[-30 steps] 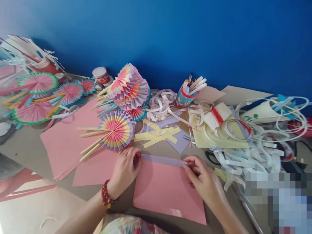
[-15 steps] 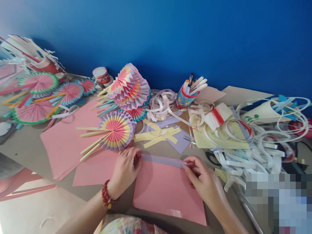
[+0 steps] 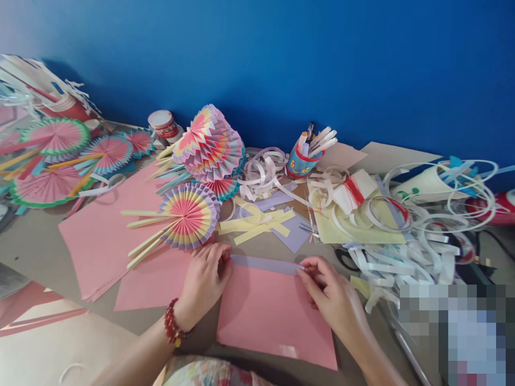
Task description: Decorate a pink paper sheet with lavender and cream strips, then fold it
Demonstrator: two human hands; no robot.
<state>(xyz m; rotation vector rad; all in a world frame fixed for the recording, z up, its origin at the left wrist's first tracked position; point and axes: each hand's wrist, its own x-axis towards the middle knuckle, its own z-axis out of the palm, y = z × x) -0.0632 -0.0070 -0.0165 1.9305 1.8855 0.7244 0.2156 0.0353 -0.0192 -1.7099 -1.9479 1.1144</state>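
A purple paper strip (image 3: 265, 264) lies along the far edge of a pink paper sheet (image 3: 273, 316) in front of me. My left hand (image 3: 209, 279) pinches the strip's left end at the sheet's far left corner. At the far right corner, my right hand (image 3: 328, 287) has thumb and fingers closed on the other end. Just beyond my left hand rests a pleated paper fan (image 3: 189, 215) with pale yellow sticks. Yellow paper strips (image 3: 261, 224) and a purple paper piece (image 3: 295, 233) lie behind the sheet.
More pink sheets (image 3: 96, 230) spread to the left. Folded fans (image 3: 211, 145) are stacked by the blue wall. A pen cup (image 3: 302, 162) stands at the back. Curled white strips (image 3: 402, 262), scissors (image 3: 346, 258) and a tipped paper cup (image 3: 426, 187) crowd the right side.
The whole view has shifted slightly, so things appear a little further left. Both hands keep their hold on the purple strip, which stays along the pink sheet's edge.
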